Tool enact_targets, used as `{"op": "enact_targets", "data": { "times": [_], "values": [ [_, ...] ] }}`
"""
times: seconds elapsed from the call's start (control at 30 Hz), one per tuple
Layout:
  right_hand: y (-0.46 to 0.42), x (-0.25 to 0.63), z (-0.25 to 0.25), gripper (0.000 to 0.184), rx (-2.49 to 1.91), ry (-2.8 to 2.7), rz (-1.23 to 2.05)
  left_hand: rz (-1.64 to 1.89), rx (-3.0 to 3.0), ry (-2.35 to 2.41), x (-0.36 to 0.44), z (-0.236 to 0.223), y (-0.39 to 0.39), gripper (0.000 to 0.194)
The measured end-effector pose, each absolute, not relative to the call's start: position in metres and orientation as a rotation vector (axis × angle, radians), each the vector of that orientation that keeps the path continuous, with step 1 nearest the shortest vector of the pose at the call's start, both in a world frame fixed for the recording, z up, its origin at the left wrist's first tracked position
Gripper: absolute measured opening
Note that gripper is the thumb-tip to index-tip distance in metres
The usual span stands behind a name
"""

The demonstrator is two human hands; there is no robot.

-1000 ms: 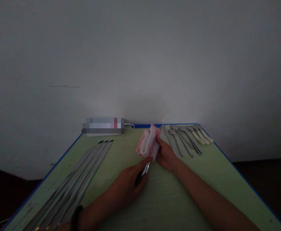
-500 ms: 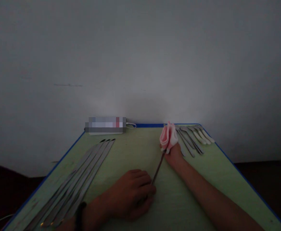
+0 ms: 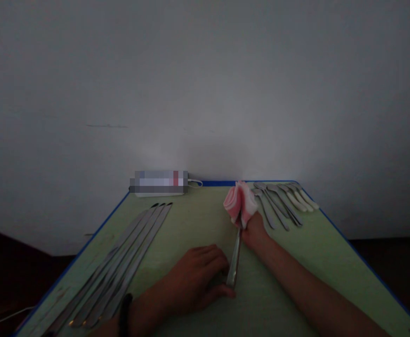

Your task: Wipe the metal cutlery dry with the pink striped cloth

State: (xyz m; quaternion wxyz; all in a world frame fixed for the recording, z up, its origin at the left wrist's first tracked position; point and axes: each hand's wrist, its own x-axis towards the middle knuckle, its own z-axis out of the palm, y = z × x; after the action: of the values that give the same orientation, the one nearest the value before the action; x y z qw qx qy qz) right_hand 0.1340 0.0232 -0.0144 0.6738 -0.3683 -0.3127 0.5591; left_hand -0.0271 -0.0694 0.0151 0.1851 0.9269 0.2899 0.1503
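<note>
My left hand (image 3: 196, 281) rests low on the green table (image 3: 198, 220) and grips the near end of a long metal utensil (image 3: 233, 264). The utensil runs up and away into a pink and white cloth (image 3: 239, 204). My right hand (image 3: 254, 231) is closed around that cloth, which wraps the utensil's far end. The part of the utensil inside the cloth is hidden.
Several long flat metal pieces (image 3: 120, 267) lie in a row on the left of the table. Several spoons (image 3: 282, 203), some with white handles, lie at the back right. A white box (image 3: 159, 185) sits against the grey wall. The table has a blue edge.
My right hand with the cloth slid away along the utensil to its far end, baring the metal. My left hand drew back toward me, still holding the near end.
</note>
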Motion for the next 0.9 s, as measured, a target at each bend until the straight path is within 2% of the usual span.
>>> {"op": "enact_targets", "data": {
  "times": [0.17, 0.33, 0.5, 0.7, 0.9],
  "values": [
    [0.006, 0.127, -0.01, 0.023, -0.879, -0.859, 1.251, 0.387, 2.548, 0.966, -0.025, 0.012, -0.068, 0.027],
    [-0.006, 0.121, -0.008, 0.036, -1.087, -1.108, 1.14, 0.543, 2.207, 1.082, -0.026, 0.012, -0.062, 0.024],
    [-0.011, 0.116, -0.009, 0.038, -1.073, -1.192, 1.121, 0.645, 2.02, 1.062, -0.026, 0.014, -0.056, 0.023],
    [-0.014, 0.115, -0.001, 0.04, -1.11, -1.233, 1.104, 0.641, 1.9, 1.186, -0.026, 0.008, -0.051, 0.036],
    [-0.017, 0.114, 0.0, 0.041, -1.069, -1.264, 1.151, 0.642, 1.988, 1.151, -0.028, 0.01, -0.052, 0.03]
  ]
}}
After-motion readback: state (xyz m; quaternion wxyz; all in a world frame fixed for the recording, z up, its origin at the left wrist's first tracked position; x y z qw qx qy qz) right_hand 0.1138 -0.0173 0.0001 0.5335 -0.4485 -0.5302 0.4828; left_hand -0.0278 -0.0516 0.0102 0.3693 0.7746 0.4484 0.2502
